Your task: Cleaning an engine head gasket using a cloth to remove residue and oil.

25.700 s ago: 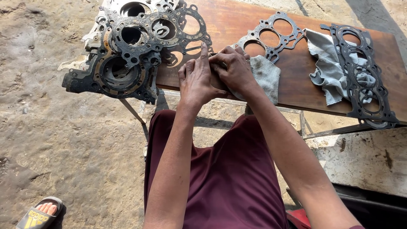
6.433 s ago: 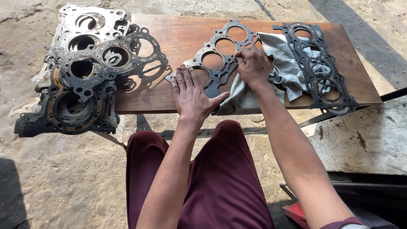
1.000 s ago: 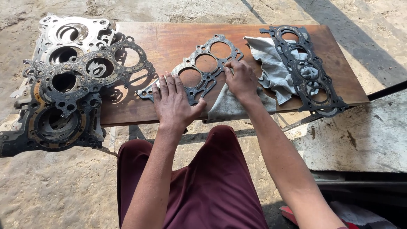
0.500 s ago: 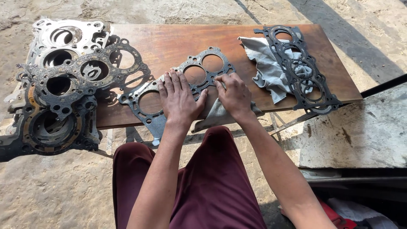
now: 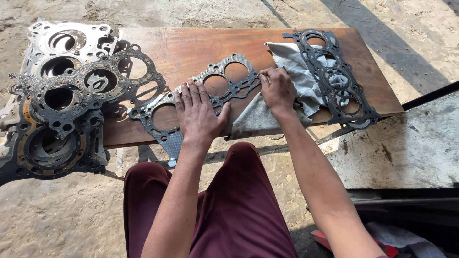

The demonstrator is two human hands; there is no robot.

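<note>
Brightness: the scene is lit by strong daylight, and the wooden board [image 5: 191, 48] and the ground [image 5: 57, 220] are shown clearly.
Light source: the sun is probably placed high and to the right, as shadows are thrown to the lower left.
Shadows: hard dark shadows are cast under the gasket stack [image 5: 62, 105] and below the board.
Glare: the pale slab [image 5: 401, 153] and the top gasket are slightly washed out.
Sharpness: the centre is rendered sharp; no motion blur is seen.
Edges: slight wide-angle bending is noticed at the corners.
Dark zone: the lower right corner is left dim.
</note>
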